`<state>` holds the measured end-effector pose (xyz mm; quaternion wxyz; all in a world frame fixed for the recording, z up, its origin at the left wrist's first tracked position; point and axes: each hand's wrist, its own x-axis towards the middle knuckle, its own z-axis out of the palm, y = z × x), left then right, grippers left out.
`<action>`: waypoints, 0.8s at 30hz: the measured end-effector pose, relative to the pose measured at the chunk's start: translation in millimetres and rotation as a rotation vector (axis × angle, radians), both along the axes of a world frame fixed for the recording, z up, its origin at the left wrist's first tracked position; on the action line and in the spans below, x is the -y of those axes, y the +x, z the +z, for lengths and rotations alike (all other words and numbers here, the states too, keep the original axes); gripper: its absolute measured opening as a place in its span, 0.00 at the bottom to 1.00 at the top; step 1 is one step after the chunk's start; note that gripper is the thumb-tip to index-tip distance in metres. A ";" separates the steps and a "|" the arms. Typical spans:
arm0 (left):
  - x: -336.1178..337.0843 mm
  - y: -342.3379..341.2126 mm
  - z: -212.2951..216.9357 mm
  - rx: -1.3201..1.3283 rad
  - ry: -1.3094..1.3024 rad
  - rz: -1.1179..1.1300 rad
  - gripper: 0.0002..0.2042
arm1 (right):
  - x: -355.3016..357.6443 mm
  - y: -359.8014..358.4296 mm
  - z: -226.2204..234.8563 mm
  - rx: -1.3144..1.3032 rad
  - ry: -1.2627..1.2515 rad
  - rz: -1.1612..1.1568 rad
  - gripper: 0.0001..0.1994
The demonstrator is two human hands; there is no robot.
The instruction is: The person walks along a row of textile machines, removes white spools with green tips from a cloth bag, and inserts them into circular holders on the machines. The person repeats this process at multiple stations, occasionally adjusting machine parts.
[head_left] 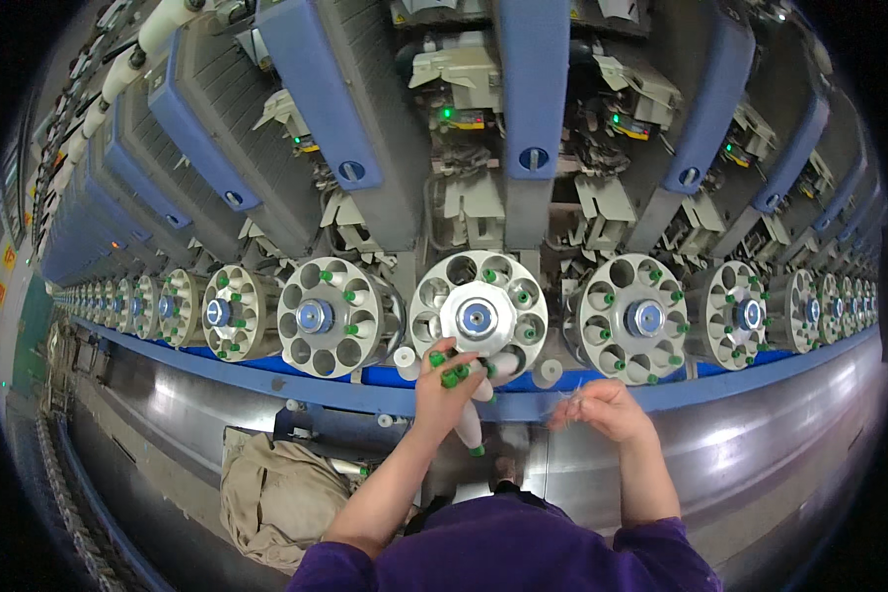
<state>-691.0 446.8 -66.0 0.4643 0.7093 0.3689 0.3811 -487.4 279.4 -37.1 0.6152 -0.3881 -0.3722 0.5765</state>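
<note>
In front of me is a round white magazine [417, 314] with a silver hub and a ring of pockets, some of them holding green-tipped bobbins. My left hand [434, 407] is closed around several bobbins at its lower edge. They are slim cones of white yarn [469, 426] with green tube ends, pointing down and to the right. The fingers partly cover the lower pockets. To the right, below the gap before the neighbouring magazine, my right hand [610, 409] has its fingers pinched together. Thin wisps of white yarn [574, 393] trail from its fingertips, slightly blurred.
Similar magazines [575, 318] line up on both sides along a blue rail [365, 399]. Grey machine units with blue panels [535, 89] rise behind. At lower left lies a beige cloth sack [271, 498], with a bobbin [347, 467] beside it.
</note>
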 end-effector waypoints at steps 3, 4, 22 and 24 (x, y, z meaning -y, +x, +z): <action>-4.8 -22.1 37.1 0.063 0.131 0.034 0.11 | -21.6 4.7 23.0 -0.043 0.092 0.054 0.09; -14.3 -30.3 47.7 0.067 0.206 0.083 0.11 | -32.3 4.9 26.8 -0.024 0.098 0.071 0.09; -67.9 9.7 -27.8 -0.077 0.137 0.436 0.26 | -156.8 -37.1 73.5 0.324 -0.137 0.336 0.10; -70.4 15.0 -3.9 0.043 0.121 0.350 0.23 | -168.0 -40.5 93.5 0.410 0.013 0.361 0.09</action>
